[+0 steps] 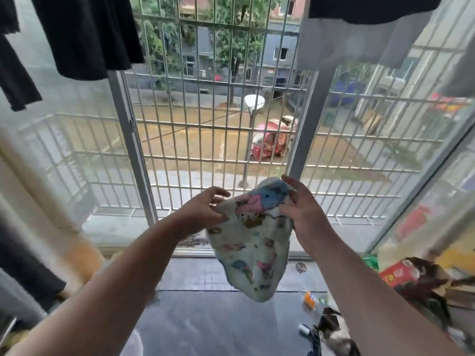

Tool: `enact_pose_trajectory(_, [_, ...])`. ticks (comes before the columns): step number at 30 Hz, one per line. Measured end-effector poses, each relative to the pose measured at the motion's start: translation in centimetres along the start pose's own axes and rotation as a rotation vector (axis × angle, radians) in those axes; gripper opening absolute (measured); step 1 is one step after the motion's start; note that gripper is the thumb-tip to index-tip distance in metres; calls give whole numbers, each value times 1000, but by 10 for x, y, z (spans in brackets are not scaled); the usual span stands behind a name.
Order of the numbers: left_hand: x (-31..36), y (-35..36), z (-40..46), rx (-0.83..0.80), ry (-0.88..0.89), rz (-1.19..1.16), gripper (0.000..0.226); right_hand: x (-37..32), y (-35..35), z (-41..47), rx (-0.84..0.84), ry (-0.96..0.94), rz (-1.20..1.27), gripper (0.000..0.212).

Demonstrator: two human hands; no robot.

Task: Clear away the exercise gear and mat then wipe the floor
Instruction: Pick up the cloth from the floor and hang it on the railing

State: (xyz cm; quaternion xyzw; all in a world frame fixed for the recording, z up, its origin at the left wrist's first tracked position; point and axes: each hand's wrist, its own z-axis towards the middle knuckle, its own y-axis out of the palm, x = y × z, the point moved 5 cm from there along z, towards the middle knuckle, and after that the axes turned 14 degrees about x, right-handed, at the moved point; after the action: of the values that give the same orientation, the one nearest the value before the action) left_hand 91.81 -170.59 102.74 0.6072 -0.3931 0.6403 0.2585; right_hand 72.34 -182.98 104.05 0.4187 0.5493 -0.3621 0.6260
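A small pale cloth printed with cartoon figures hangs in front of me at chest height, before a barred window. My left hand pinches its upper left edge. My right hand grips its upper right edge, thumb on the front of the cloth. The lower part of the cloth droops freely above the grey floor. No exercise gear or mat shows in the head view.
Dark clothes and a pale garment hang overhead. A white window grille fills the front. At the right, a red box, a dark heap and small litter lie on the floor.
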Motion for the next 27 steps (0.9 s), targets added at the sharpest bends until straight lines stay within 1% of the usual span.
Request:
enact_pose_trajectory(3, [9,5,52,-56,3,128,56,-7,-3,49,8,-25,29,68])
enact_pose_trajectory(5, [11,6,87,-65,1,206,52,-8,-4,82,9,3,91,70])
enact_pose_trajectory(7, [12,7,123,-35,12,271,43,-9,-2,118,-26,6,119,70])
enact_pose_trajectory(10, [19,10,175,82,115,445,28,-4,1,177,-84,-14,57,65])
enact_pose_trajectory(12, [27,12,212,173,160,477,23,2,2,223,-96,-42,-43,67])
enact_pose_trajectory(15, [39,12,271,271,161,393,18,-1,10,290,-132,-83,-203,65])
enact_pose_trajectory(17, [48,9,310,337,175,362,20,-7,19,330,-166,-107,-281,64])
enact_pose_trajectory(20, [66,6,369,388,217,448,22,-20,31,395,-172,-251,-488,66])
enact_pose_trajectory(21, [73,4,386,404,241,465,21,-24,36,417,-183,-300,-554,64])
enact_pose_trajectory(22, [79,1,405,434,261,480,22,-27,42,439,-188,-344,-592,55])
enact_pose_trajectory(24, [92,-6,438,492,285,466,23,-34,57,480,-172,-408,-617,25])
enact_pose_trajectory(25, [99,-9,453,499,290,439,23,-36,65,499,-142,-449,-628,21])
enact_pose_trajectory(27, [115,-17,483,507,309,370,23,-39,82,535,-82,-499,-609,26])
